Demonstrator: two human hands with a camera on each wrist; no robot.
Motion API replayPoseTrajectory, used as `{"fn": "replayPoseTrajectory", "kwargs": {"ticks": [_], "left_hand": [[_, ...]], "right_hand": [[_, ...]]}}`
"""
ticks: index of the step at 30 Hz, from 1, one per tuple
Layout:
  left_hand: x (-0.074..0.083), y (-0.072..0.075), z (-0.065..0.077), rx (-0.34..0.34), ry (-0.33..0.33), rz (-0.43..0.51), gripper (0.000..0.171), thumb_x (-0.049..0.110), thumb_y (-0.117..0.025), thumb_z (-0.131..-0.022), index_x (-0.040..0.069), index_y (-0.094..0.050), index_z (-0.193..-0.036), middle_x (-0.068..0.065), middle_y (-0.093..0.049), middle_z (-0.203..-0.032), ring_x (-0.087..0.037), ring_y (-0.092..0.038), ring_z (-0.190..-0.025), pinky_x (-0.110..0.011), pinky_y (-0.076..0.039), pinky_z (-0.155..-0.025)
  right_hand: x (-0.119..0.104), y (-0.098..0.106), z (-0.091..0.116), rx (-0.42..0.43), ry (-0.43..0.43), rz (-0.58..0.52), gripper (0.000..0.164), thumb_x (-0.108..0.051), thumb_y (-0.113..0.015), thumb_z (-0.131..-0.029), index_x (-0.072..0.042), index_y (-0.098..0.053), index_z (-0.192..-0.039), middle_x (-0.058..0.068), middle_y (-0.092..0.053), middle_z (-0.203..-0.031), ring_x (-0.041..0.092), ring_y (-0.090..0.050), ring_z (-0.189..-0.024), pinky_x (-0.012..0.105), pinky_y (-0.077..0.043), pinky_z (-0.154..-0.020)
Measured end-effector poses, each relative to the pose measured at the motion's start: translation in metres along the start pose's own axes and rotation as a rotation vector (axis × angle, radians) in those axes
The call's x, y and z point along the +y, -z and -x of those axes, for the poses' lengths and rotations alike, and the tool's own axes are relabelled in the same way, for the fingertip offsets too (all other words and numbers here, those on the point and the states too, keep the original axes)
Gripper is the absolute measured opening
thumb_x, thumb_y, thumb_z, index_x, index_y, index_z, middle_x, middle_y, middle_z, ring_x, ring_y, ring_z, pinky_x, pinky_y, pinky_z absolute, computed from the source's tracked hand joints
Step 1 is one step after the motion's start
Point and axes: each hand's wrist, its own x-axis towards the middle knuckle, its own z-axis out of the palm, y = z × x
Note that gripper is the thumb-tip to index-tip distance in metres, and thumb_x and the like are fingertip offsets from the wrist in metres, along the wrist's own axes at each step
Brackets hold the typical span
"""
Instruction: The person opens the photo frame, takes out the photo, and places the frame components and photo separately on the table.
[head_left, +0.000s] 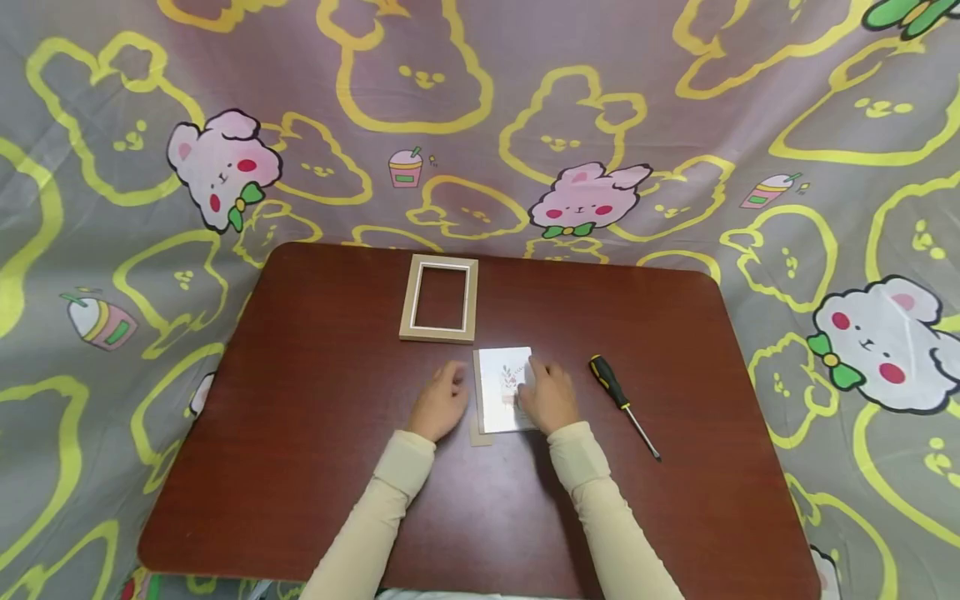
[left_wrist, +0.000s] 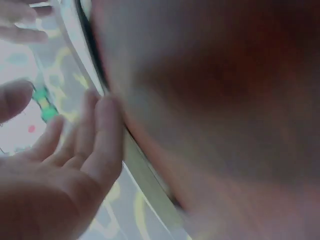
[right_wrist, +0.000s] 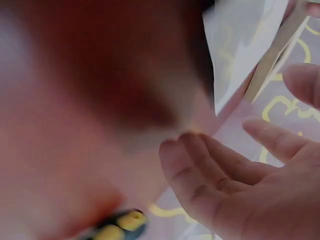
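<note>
A white picture card (head_left: 493, 408) printed with a potted plant lies on a brown backing board (head_left: 480, 439) mid-table. My left hand (head_left: 441, 402) is just left of the card, its fingers loosely bent with nothing between them. Over the card's right edge hovers or rests my right hand (head_left: 550, 396); whether it touches is unclear. In the right wrist view, the right fingers (right_wrist: 220, 165) are relaxed and the thumb stands apart. A glossy sheet (right_wrist: 240, 45) reflects yellow lines there. The left fingers (left_wrist: 102, 130) also look relaxed in the left wrist view.
A light wooden picture frame (head_left: 438, 335) lies behind the card. To the right is a screwdriver (head_left: 611, 383) with a black and yellow handle, its shaft angled toward the near right. The brown table (head_left: 315, 400) has rounded corners and meets a patterned curtain (head_left: 480, 167).
</note>
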Motion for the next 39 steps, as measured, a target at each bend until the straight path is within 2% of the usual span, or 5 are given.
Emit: {"fn": "replayPoseTrajectory", "kwargs": {"ticks": [3,10,23,31,39], "left_hand": [[0.010,-0.019,0.012,-0.090,-0.013,-0.075,0.053,0.019,-0.063,-0.097,0.002,-0.049,-0.145,-0.020,-0.057,-0.137,-0.036,-0.057,-0.123,-0.051,-0.045,-0.102],[0.021,-0.043,0.030,-0.153,-0.033,-0.086,0.061,0.022,-0.066,-0.095,0.002,-0.044,-0.149,-0.024,-0.050,-0.143,-0.039,-0.049,-0.132,-0.052,-0.040,-0.107],[0.032,-0.043,0.047,-0.141,-0.074,-0.128,0.059,0.021,-0.065,-0.096,0.001,-0.046,-0.148,-0.028,-0.042,-0.150,-0.042,-0.043,-0.136,-0.052,-0.036,-0.110],[0.041,-0.043,0.051,-0.096,-0.149,-0.246,0.056,0.018,-0.072,-0.089,0.005,-0.055,-0.141,-0.028,-0.047,-0.145,-0.045,-0.053,-0.125,-0.062,-0.045,-0.094],[0.044,-0.039,0.048,-0.050,-0.259,-0.281,0.059,0.002,-0.075,-0.081,0.003,-0.056,-0.137,-0.028,-0.048,-0.142,-0.044,-0.051,-0.119,-0.055,-0.044,-0.096]], "right_hand": [[0.004,-0.006,0.020,0.007,-0.029,-0.043,0.056,-0.022,-0.065,-0.092,-0.001,-0.055,-0.143,0.030,-0.056,-0.129,0.049,-0.050,-0.119,0.061,-0.042,-0.098],[0.004,-0.012,0.049,0.040,0.001,-0.090,0.050,-0.017,-0.068,-0.090,0.004,-0.060,-0.135,0.029,-0.059,-0.120,0.048,-0.054,-0.111,0.060,-0.043,-0.095],[-0.002,-0.011,0.069,0.099,0.032,-0.047,0.046,-0.017,-0.069,-0.090,0.006,-0.063,-0.129,0.028,-0.063,-0.114,0.048,-0.056,-0.105,0.057,-0.045,-0.091],[-0.010,-0.008,0.071,0.143,0.044,-0.019,0.046,-0.016,-0.069,-0.088,0.004,-0.064,-0.129,0.028,-0.061,-0.118,0.049,-0.055,-0.105,0.057,-0.045,-0.091],[-0.012,0.000,0.068,0.158,0.129,-0.050,0.047,-0.010,-0.072,-0.086,0.002,-0.063,-0.129,0.032,-0.059,-0.120,0.050,-0.056,-0.106,0.059,-0.046,-0.090]]}}
